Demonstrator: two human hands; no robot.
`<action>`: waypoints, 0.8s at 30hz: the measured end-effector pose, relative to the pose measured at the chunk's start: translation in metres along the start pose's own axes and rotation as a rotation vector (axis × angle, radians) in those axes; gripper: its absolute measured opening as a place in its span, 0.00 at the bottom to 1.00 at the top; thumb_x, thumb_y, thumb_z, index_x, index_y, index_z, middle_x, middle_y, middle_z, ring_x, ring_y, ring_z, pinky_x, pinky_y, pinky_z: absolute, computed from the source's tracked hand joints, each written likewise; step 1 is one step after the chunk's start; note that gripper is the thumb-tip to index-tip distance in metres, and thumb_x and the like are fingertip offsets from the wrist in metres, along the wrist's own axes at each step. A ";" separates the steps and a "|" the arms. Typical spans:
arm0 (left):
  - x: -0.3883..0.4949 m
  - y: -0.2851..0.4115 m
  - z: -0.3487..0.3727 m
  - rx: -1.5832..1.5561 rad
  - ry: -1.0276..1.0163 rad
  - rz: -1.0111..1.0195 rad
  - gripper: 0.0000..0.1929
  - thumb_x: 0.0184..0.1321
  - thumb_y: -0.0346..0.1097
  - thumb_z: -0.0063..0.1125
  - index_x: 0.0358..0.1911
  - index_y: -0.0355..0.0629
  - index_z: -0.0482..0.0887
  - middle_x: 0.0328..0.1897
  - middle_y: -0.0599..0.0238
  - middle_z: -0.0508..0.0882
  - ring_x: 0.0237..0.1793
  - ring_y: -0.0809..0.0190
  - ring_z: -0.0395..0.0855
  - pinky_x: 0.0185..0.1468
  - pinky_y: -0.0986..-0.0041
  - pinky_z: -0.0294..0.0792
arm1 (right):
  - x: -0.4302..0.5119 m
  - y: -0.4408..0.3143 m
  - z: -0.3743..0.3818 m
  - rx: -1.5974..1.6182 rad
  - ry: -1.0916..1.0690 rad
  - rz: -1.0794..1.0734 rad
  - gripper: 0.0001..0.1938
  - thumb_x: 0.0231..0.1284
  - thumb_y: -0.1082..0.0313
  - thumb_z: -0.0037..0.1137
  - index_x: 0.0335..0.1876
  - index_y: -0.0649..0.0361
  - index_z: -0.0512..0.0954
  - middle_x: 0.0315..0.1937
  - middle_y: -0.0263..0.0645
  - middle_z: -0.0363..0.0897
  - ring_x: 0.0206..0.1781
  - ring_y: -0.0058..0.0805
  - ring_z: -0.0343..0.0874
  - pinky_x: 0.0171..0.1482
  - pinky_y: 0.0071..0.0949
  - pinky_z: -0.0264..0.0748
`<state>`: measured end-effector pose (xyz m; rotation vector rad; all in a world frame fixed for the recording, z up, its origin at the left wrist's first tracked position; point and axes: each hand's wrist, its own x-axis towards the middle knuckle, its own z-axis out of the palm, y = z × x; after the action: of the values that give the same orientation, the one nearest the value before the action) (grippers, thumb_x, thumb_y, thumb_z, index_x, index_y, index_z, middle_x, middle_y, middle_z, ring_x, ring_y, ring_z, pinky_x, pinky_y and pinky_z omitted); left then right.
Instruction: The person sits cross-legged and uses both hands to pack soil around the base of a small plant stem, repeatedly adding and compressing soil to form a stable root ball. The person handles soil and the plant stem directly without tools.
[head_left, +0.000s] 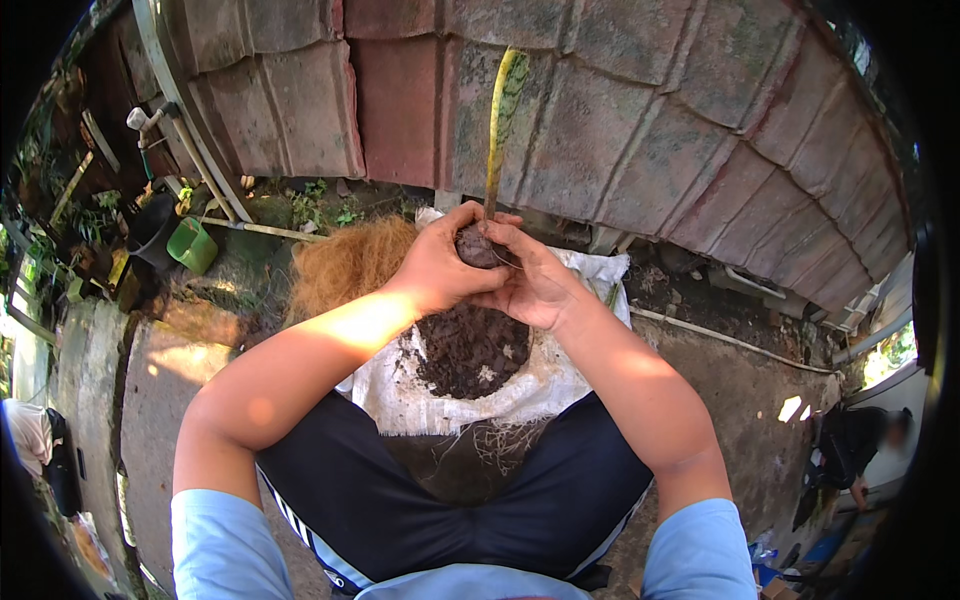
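Between both hands is a round ball of dark soil (478, 249), with an upright yellow-edged green leaf of a snake plant (498, 127) rising from it. My left hand (448, 259) cups the ball from the left side. My right hand (536, 281) closes around its right side, thumb near the base of the leaf. Below the hands, a heap of dark soil (472, 356) lies on a white woven sack (555, 382). A bundle of brown coconut fibre (352, 262) rests at the sack's left edge. Thin loose roots (502, 442) lie at its near edge.
Overlapping roof tiles (585, 127) slope across the far side. At the left stand a green plastic pot (193, 246) and a black bucket (154, 229), near a pipe with a tap. A thin pipe (735, 341) runs along the ground at right. People are at the far left (45, 450) and right (847, 450).
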<state>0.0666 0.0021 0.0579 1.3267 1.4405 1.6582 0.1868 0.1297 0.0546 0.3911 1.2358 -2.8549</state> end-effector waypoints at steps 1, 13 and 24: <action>-0.001 -0.002 0.002 -0.004 0.014 -0.001 0.31 0.48 0.30 0.75 0.59 0.32 0.78 0.59 0.61 0.85 0.57 0.65 0.82 0.65 0.69 0.73 | 0.002 0.002 0.000 0.002 0.005 -0.016 0.24 0.65 0.53 0.66 0.64 0.44 0.74 0.56 0.31 0.79 0.59 0.31 0.81 0.62 0.48 0.81; 0.002 -0.010 -0.004 0.143 0.036 0.101 0.28 0.43 0.32 0.76 0.51 0.36 0.81 0.45 0.62 0.87 0.46 0.68 0.83 0.53 0.72 0.76 | 0.016 0.022 0.000 -0.038 0.066 -0.087 0.25 0.65 0.57 0.66 0.66 0.43 0.71 0.57 0.30 0.77 0.56 0.27 0.80 0.58 0.42 0.80; -0.005 -0.008 -0.005 0.101 0.184 -0.055 0.29 0.43 0.32 0.74 0.53 0.34 0.80 0.43 0.60 0.86 0.43 0.67 0.84 0.52 0.72 0.77 | 0.004 0.013 0.020 -0.006 0.095 -0.067 0.25 0.71 0.42 0.58 0.64 0.47 0.74 0.57 0.32 0.80 0.58 0.28 0.81 0.59 0.42 0.80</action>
<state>0.0625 -0.0019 0.0487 1.2011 1.6714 1.7289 0.1795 0.1071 0.0577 0.5005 1.2968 -2.9194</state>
